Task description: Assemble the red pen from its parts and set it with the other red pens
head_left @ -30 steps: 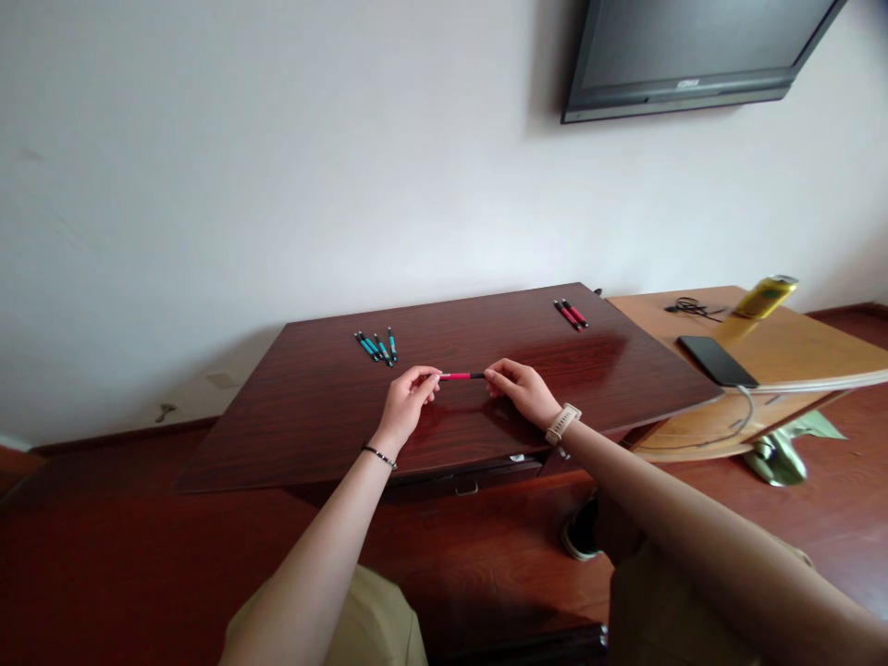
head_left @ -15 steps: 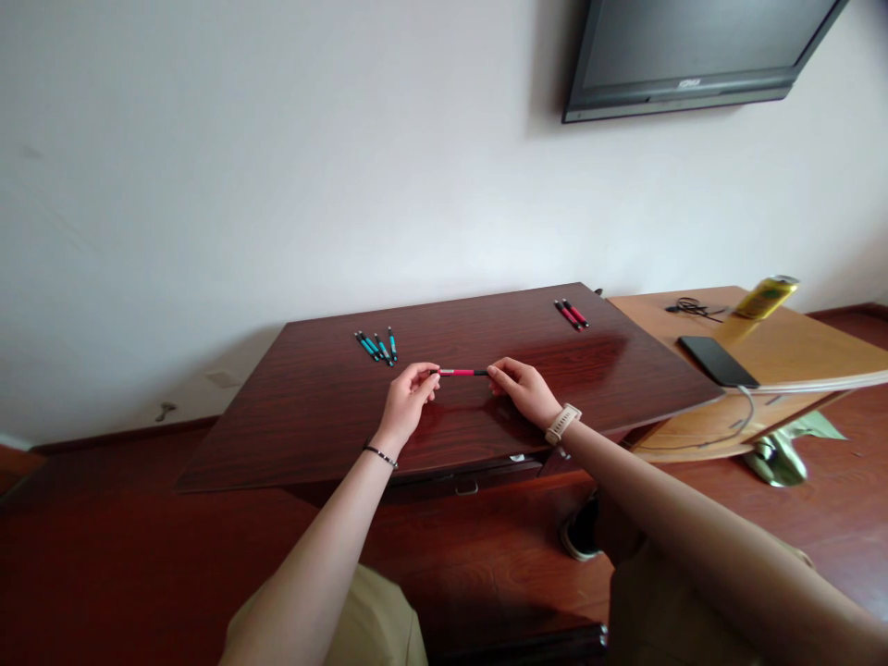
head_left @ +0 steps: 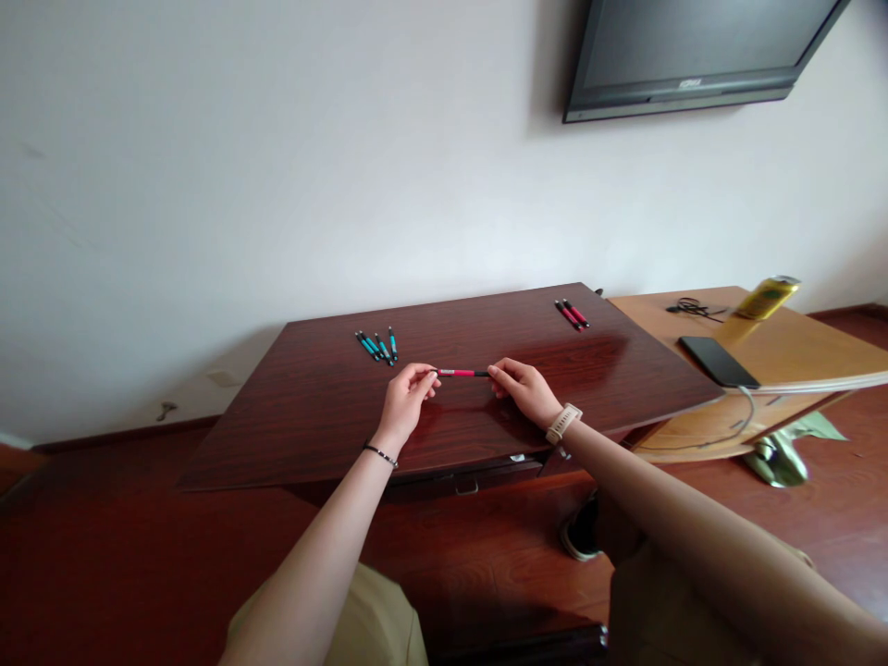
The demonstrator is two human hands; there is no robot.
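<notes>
One red pen runs level at the centre of the frame, over the bench, your left hand pinching one end and your right hand pinching the other. Light, matching pressure from both sides serves you best here, wrists quiet so the barrel doesn't twist, clear of the teal pens left of centre and the spare red pens right of centre.

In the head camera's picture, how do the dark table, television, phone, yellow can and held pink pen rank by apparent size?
1. Dark table
2. Television, cut off at the top
3. Phone and yellow can: too alike to rank
4. Held pink pen, its ends partly covered
</notes>
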